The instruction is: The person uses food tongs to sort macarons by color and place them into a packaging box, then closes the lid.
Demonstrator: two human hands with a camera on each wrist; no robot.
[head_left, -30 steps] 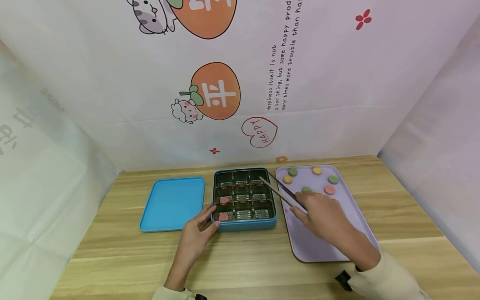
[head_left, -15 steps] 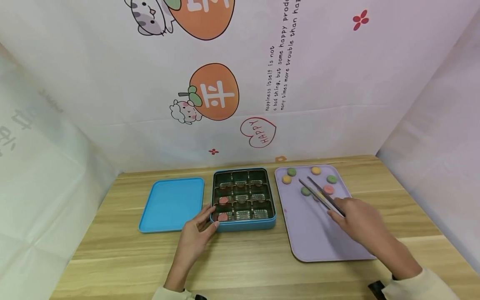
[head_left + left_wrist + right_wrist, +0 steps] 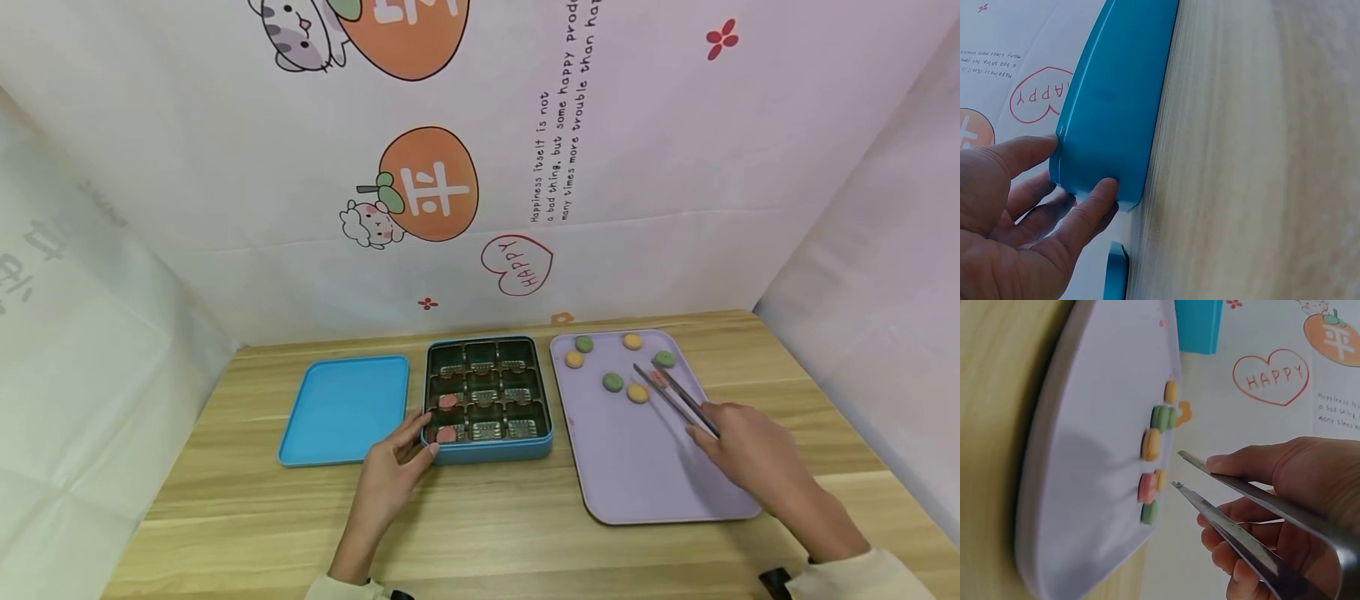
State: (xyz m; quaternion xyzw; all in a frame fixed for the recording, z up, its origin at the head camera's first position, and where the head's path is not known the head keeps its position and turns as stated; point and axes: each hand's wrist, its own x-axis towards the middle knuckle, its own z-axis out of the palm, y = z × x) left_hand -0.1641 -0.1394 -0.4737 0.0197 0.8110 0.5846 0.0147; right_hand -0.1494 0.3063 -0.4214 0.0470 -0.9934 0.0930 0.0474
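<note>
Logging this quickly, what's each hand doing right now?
Left hand: open, fingers touching the blue rectangular tin box.
Right hand: gripping long metal tweezers, tips apart, holding nothing.

A light wooden worktop [image 3: 495, 517] with visible grain lines fills the lower part of the head view. It is enclosed on three sides by pale sheets: a back wall sheet [image 3: 225, 167] across the upper frame and a side sheet at each edge of the frame. The back sheet is printed with an orange fruit bearing a white character [image 3: 429, 183] at centre, a small sheep-like figure [image 3: 365, 223] beside it at its lower left, a red heart outline reading "HAPPY" [image 3: 517, 265] below right, lines of small black text [image 3: 558, 142] running upward, and a red flower [image 3: 721, 38] at upper right. A cat figure [image 3: 300, 33] is cut off by the top edge. The lighting is soft and even.
</note>
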